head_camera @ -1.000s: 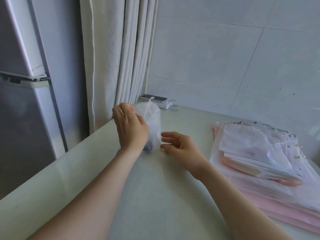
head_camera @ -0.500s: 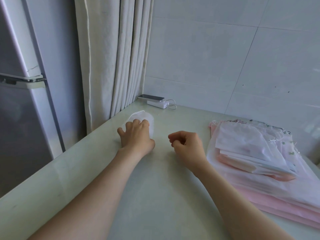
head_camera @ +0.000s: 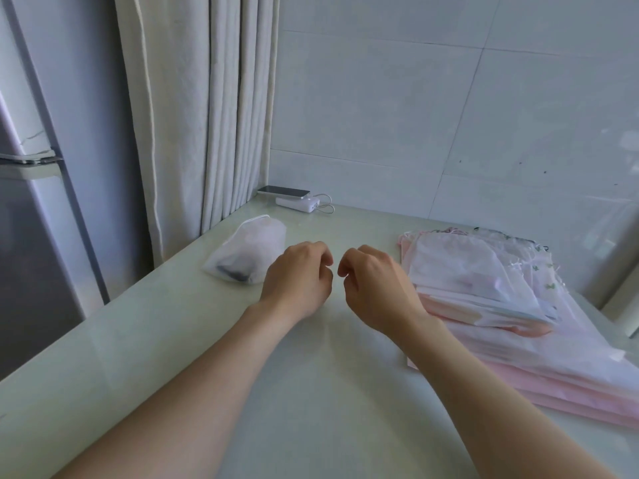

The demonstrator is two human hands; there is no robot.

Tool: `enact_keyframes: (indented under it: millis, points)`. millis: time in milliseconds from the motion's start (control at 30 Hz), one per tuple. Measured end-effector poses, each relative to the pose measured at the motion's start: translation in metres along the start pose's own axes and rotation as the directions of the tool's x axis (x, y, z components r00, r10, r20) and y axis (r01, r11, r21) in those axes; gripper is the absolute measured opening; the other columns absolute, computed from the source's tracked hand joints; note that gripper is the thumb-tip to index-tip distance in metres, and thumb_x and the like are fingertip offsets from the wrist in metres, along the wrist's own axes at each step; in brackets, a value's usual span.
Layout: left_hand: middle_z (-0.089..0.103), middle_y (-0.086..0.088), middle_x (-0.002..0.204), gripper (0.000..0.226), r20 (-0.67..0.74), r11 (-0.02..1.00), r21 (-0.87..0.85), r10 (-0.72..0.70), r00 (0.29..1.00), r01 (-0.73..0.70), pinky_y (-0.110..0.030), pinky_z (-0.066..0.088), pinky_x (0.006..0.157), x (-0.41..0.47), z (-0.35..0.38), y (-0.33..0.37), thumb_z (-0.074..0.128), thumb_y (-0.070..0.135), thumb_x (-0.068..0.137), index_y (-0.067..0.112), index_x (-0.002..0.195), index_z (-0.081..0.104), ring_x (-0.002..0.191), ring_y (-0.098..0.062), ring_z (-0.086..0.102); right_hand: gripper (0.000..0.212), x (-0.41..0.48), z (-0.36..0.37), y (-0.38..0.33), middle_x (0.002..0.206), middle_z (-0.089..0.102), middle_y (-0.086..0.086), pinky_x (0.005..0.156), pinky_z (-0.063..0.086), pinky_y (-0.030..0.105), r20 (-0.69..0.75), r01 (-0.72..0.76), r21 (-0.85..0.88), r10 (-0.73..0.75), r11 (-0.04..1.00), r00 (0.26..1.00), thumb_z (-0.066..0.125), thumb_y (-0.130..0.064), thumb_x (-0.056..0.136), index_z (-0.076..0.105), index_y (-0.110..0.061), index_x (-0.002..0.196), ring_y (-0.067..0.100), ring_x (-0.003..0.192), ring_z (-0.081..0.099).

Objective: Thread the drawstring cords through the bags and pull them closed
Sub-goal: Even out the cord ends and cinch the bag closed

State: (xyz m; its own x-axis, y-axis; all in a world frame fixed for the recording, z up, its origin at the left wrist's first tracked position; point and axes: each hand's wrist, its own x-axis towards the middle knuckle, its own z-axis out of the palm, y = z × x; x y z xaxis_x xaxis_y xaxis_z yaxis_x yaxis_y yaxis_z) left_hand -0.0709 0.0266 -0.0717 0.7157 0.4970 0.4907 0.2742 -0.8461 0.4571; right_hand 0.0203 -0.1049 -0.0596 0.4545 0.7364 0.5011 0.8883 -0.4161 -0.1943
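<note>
Head view: your pale green table (head_camera: 311, 392) runs from the near edge to a tiled wall (head_camera: 449, 98). A fridge (head_camera: 31, 202) and curtain (head_camera: 207, 98) stand on the left. Your left hand (head_camera: 297, 274) and right hand (head_camera: 373, 281) hover mid-table, close together but not touching, fingers loosely curled, holding nothing. The filled bag (head_camera: 249, 252) lies flat just left of your left hand, mouth pointing away. Half a second ago your left hand rested on that bag; now it is off it and nearer your right hand. Count: two hands, one filled bag, one stack of flat bags (head_camera: 484, 281) at the right (number unclear), one phone (head_camera: 283, 191) on one power bank (head_camera: 297, 203) by the wall.
</note>
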Motion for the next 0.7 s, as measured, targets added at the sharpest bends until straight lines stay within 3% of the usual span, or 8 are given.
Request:
enact_keyframes:
  millis: [100, 233, 333, 367, 433, 500, 567, 700]
  points:
    - [0.072, 0.011, 0.099, 0.020, 0.019, 0.994, -0.105, 0.021, 1.000, -0.019, -0.035, 0.057, 0.080, -0.002, 0.004, 0.009, 0.058, 0.018, 0.092, 0.026, 0.103, 0.072, 0.092, -0.015, 0.066, 0.030, -0.005, -0.019, 0.015, 0.100, 0.068, 0.001, 0.080, 0.032, 0.034, -0.052, -0.032, -0.104, 0.027, 0.994, 0.998, 0.056, -0.003, 0.084, 0.070, -0.020, 0.103, 0.029, 0.096, 0.062]
    - [0.072, 0.011, 0.096, 0.020, 0.086, 0.986, -0.149, 0.095, 0.992, -0.081, -0.034, 0.057, 0.082, -0.007, 0.007, 0.019, 0.058, 0.016, 0.091, 0.025, 0.098, 0.075, 0.090, -0.012, 0.066, 0.037, -0.011, -0.029, 0.038, 0.114, 0.065, 0.007, 0.091, 0.035, 0.041, -0.102, -0.317, -0.232, 0.302, 0.919, 0.948, 0.060, -0.014, 0.085, 0.063, -0.020, 0.121, 0.033, 0.110, 0.055]
    - [0.069, 0.010, 0.098, 0.021, 0.161, 0.982, -0.133, 0.154, 0.975, -0.133, -0.034, 0.055, 0.084, -0.011, 0.012, 0.021, 0.057, 0.016, 0.092, 0.025, 0.098, 0.075, 0.092, -0.012, 0.065, 0.053, -0.018, -0.024, 0.045, 0.117, 0.058, 0.013, 0.094, 0.041, 0.046, -0.009, -0.447, -0.359, 0.476, 0.819, 0.879, 0.059, -0.031, 0.089, 0.045, -0.015, 0.138, 0.040, 0.111, 0.055]
    - [0.068, 0.010, 0.098, 0.021, 0.180, 0.981, -0.126, 0.171, 0.969, -0.150, -0.034, 0.055, 0.084, -0.012, 0.013, 0.021, 0.056, 0.016, 0.092, 0.025, 0.098, 0.074, 0.093, -0.012, 0.064, 0.045, -0.020, -0.023, 0.046, 0.112, 0.059, 0.013, 0.092, 0.041, 0.046, 0.020, -0.470, -0.340, 0.506, 0.814, 0.862, 0.057, -0.030, 0.090, 0.046, -0.014, 0.131, 0.040, 0.109, 0.056]
    - [0.068, 0.011, 0.098, 0.022, 0.205, 0.977, -0.118, 0.200, 0.958, -0.179, -0.035, 0.055, 0.084, -0.014, 0.014, 0.021, 0.055, 0.016, 0.092, 0.025, 0.098, 0.074, 0.092, -0.012, 0.064, 0.011, -0.021, -0.026, 0.048, 0.091, 0.060, 0.009, 0.086, 0.040, 0.043, 0.000, -0.507, -0.265, 0.526, 0.820, 0.850, 0.053, -0.019, 0.089, 0.050, -0.012, 0.097, 0.036, 0.092, 0.059]
    - [0.068, 0.010, 0.097, 0.022, 0.206, 0.973, -0.119, 0.217, 0.954, -0.196, -0.035, 0.054, 0.085, -0.014, 0.015, 0.021, 0.055, 0.015, 0.092, 0.024, 0.098, 0.074, 0.092, -0.013, 0.064, 0.016, -0.020, -0.030, 0.046, 0.071, 0.052, 0.004, 0.082, 0.037, 0.040, -0.039, -0.521, -0.247, 0.529, 0.817, 0.848, 0.050, -0.007, 0.084, 0.041, -0.014, 0.072, 0.028, 0.067, 0.051]
    - [0.069, 0.009, 0.096, 0.021, 0.186, 0.971, -0.112, 0.232, 0.955, -0.214, -0.034, 0.052, 0.088, -0.014, 0.015, 0.021, 0.056, 0.015, 0.092, 0.023, 0.097, 0.074, 0.091, -0.015, 0.065, 0.023, -0.019, -0.032, 0.041, 0.066, 0.048, 0.002, 0.083, 0.038, 0.039, -0.043, -0.509, -0.273, 0.518, 0.816, 0.854, 0.051, -0.004, 0.083, 0.038, -0.015, 0.067, 0.025, 0.062, 0.046]
    - [0.069, 0.008, 0.093, 0.021, 0.177, 0.969, -0.104, 0.239, 0.955, -0.224, -0.033, 0.048, 0.090, -0.013, 0.015, 0.018, 0.057, 0.013, 0.091, 0.022, 0.096, 0.075, 0.090, -0.017, 0.065, 0.026, -0.019, -0.027, 0.036, 0.071, 0.045, 0.000, 0.082, 0.038, 0.039, 0.036, -0.433, -0.384, 0.482, 0.815, 0.875, 0.056, -0.009, 0.087, 0.038, -0.017, 0.070, 0.030, 0.082, 0.057]
